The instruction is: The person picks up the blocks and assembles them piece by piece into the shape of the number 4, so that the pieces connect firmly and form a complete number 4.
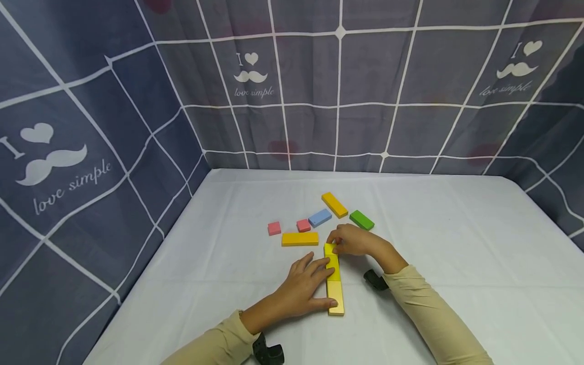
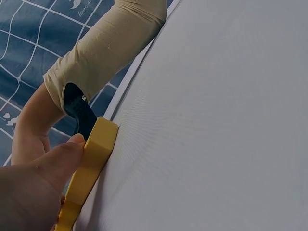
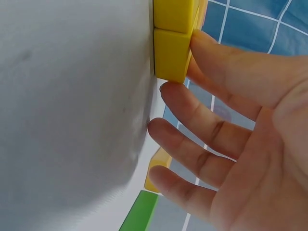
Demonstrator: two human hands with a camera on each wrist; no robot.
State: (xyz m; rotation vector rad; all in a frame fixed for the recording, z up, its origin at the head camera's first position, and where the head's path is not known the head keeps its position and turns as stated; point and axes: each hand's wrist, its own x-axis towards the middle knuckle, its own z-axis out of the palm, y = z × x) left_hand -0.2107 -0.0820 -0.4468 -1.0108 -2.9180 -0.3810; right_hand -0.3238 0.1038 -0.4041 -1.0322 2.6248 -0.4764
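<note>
In the head view, yellow wooden blocks lie end to end in a row: a paler near block (image 1: 335, 291), a middle block (image 1: 336, 275) and a far block (image 1: 329, 248). My left hand (image 1: 301, 286) is spread along the left of the row, thumb touching the near block and fingertips resting on the middle one. At the far end, my right hand (image 1: 358, 241) pinches the far block with thumb and index finger. The right wrist view shows that thumb against the end block (image 3: 171, 55), the other fingers loosely bent below it.
Beyond the row lie a yellow block (image 1: 299, 239), two small pink blocks (image 1: 274, 228), a blue block (image 1: 320, 218), another yellow block (image 1: 335, 205) and a green block (image 1: 362, 220). A white cloth (image 1: 456, 243) covers the table, with checked curtains (image 1: 301, 126) around it.
</note>
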